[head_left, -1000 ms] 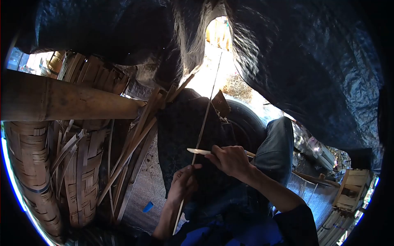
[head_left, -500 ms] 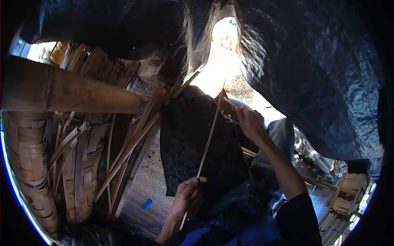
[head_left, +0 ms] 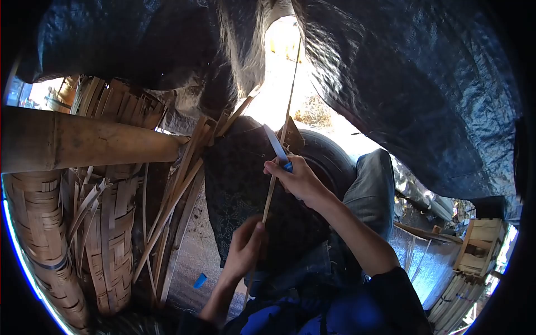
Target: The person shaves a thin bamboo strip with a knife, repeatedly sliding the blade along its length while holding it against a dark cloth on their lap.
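Note:
A long thin bamboo strip [head_left: 288, 106] runs from the bright gap at the top down past my lap. My left hand [head_left: 245, 245] is closed around its lower part, with the thumb along it. In my right hand [head_left: 298, 180] is a knife [head_left: 274, 140]; its pale blade points up and left, and a bit of blue handle shows at the fingers. The blade lies beside the strip, and the right fingers are against the strip; exact contact is hard to see. Beneath both hands, a dark patterned cloth [head_left: 231, 195] covers my lap.
At left, a thick bamboo pole [head_left: 100, 139] juts inward above tall woven baskets [head_left: 36, 223]. Split bamboo pieces [head_left: 177, 201] lean beside my lap. Dark plastic sheeting [head_left: 402, 95] hangs overhead. A blue scrap [head_left: 200, 280] lies on the ground; a wooden crate [head_left: 477, 245] stands at right.
My right hand has moved left and down to the strip, and the knife blade now shows clearly. My left hand has shifted slightly left and up, still holding the strip. The view has shifted a little.

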Demonstrator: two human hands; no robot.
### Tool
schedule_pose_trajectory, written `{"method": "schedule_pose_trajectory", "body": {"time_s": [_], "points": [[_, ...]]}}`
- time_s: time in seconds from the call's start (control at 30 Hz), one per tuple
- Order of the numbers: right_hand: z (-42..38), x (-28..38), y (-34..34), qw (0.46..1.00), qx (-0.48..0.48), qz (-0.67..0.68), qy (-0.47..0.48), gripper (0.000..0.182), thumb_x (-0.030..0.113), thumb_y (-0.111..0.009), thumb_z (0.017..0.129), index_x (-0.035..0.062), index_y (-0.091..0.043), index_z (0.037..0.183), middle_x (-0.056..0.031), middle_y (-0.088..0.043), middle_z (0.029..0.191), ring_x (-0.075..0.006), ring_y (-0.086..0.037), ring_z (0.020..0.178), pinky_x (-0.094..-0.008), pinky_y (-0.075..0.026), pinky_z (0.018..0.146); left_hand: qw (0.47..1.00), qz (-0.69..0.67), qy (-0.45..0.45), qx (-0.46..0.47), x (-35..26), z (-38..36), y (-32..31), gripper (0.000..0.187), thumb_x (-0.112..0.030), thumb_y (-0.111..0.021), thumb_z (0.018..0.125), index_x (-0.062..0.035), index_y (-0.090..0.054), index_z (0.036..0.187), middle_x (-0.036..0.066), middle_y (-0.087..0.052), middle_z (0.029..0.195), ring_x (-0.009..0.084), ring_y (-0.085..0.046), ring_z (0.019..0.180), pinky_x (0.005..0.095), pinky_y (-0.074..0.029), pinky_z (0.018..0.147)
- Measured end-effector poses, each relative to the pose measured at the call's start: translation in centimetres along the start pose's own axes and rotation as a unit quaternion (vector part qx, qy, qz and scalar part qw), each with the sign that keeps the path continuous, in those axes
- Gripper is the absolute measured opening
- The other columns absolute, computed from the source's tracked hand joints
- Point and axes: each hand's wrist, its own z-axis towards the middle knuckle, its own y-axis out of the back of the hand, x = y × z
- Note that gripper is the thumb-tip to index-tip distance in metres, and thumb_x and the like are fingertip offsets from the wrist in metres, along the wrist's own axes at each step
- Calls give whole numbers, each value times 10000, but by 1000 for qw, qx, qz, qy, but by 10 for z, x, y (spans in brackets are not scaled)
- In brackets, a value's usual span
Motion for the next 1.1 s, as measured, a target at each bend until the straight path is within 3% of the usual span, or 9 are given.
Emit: {"method": "schedule_pose_trajectory", "body": {"time_s": [0.13, 0.2, 0.3, 0.63, 0.7, 0.87, 0.97, 1.03, 1.1], "points": [[-4, 7, 5, 997, 50, -51, 41, 450, 441, -576, 934, 3, -675, 906, -83, -642, 744, -146, -612, 759, -337, -452, 692, 999, -4, 9, 38, -4, 14, 7, 321, -245, -431, 1024, 13, -597, 1120, -68, -404, 562, 16, -377, 439, 210, -295, 387], [-11, 1, 11, 972, -58, -164, 159, 443, 427, -516, 964, 6, -628, 881, -141, -637, 701, -243, -657, 695, -385, -477, 640, 1000, 10, 12, 20, -7, 13, 5, 316, -240, -430, 1024, 11, -595, 1123, -69, -400, 557, 17, -372, 433, 209, -290, 385], [-40, -3, 22, 933, 0, -328, 149, 425, 408, -485, 976, 26, -562, 807, -170, -620, 643, -337, -646, 615, -435, -487, 562, 1000, 12, -2, -11, 1, 15, 2, 305, -228, -429, 1024, 7, -593, 1129, -72, -393, 550, 15, -360, 423, 205, -280, 383], [-35, -35, 9, 850, -20, -481, 215, 306, 321, -533, 957, 65, -521, 791, -140, -591, 578, -308, -638, 561, -414, -500, 479, 996, -84, 28, 25, 13, 15, 16, 354, -251, -422, 1026, 27, -577, 1180, -92, -385, 541, -2, -330, 403, 185, -265, 368], [-16, -38, 19, 827, -113, -524, 169, 355, 359, -501, 968, 58, -561, 790, -142, -609, 566, -323, -649, 560, -430, -521, 498, 996, -81, 31, 25, 16, 9, 10, 347, -247, -429, 1024, 23, -587, 1173, -91, -385, 540, -2, -332, 402, 184, -262, 369], [1, -30, 30, 845, -146, -475, 199, 326, 307, -504, 977, 39, -548, 798, -178, -580, 564, -354, -628, 564, -439, -491, 471, 998, -39, 25, -36, 15, 3, -3, 305, -225, -480, 1006, 14, -625, 1127, -89, -398, 545, 4, -337, 407, 194, -254, 374], [-28, -9, 18, 886, -126, -398, 200, 334, 310, -499, 980, 37, -560, 797, -187, -569, 559, -385, -614, 560, -468, -469, 463, 991, 77, -73, -82, 25, 7, -3, 261, -184, -541, 969, 14, -638, 1108, -6, -511, 531, 87, -450, 387, 245, -317, 381], [-51, -5, 10, 889, -19, -428, 161, 394, 349, -482, 981, 33, -539, 753, -178, -575, 541, -372, -623, 544, -444, -503, 474, 942, 261, -172, -122, 17, 7, -5, 206, -131, -567, 930, 25, -636, 1046, 149, -605, 585, 262, -604, 467, 351, -426, 430], [-62, -14, 4, 884, -21, -435, 168, 398, 357, -485, 979, 40, -533, 743, -171, -574, 536, -366, -623, 537, -444, -502, 470, 923, 307, -188, -134, 20, 8, -10, 178, -120, -561, 923, 19, -632, 1009, 194, -611, 629, 323, -623, 542, 396, -456, 470]]}}
